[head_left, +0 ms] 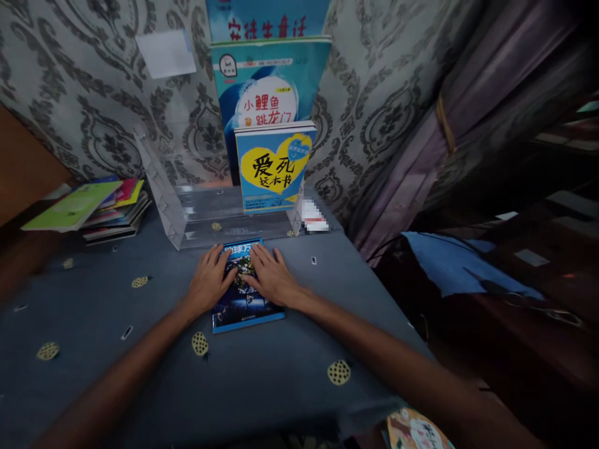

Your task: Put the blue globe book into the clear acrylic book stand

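Note:
A dark blue book [243, 305] lies flat on the grey-blue tablecloth [116, 293] just in front of a clear acrylic rack [187, 215]. My left hand [209, 280] rests palm down on the book's left side, fingers spread. My right hand [272, 275] lies flat on its right side, fingers spread toward the rack. Three books stand upright in the rack: a blue one with a yellow heart [274, 165] in front, a teal one [271, 81] behind it, and another blue one [266, 19] at the back.
A stack of colourful books [100, 209] sits at the table's back left. Patterned wallpaper [84, 112] runs behind the rack. A purple curtain [449, 125] hangs at the right, where the table ends. Another book's corner [416, 430] shows at the bottom edge.

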`<state>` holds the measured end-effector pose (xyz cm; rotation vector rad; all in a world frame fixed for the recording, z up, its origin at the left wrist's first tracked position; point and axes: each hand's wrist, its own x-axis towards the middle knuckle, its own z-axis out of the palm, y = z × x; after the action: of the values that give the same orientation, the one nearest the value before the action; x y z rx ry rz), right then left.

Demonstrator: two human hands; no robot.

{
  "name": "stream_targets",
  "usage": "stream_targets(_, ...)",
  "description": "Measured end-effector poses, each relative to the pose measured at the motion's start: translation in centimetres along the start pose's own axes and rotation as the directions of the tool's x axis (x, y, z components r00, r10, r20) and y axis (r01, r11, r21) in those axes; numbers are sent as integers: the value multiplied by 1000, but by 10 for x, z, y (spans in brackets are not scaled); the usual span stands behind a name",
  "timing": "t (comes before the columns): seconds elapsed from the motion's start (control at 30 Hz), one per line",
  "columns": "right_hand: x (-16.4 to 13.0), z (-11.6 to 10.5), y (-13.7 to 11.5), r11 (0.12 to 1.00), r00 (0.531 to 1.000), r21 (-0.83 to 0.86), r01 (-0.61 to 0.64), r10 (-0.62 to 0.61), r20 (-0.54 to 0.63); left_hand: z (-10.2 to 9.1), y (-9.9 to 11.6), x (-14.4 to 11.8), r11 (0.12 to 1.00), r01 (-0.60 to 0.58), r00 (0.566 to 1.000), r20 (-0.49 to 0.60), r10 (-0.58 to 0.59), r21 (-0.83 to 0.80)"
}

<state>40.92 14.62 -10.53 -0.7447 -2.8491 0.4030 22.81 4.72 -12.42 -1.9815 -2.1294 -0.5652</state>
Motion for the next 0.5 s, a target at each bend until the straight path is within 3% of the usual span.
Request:
stream_targets(0.17,17,3,5,996,995,-15,-83,82,-49,0,1,0,999,32,999,14,-32,11)
stream_targets(0.5,12,12,7,995,993,-24,-96,94,-74,0,6,-4,994,100,995,26,-101,41)
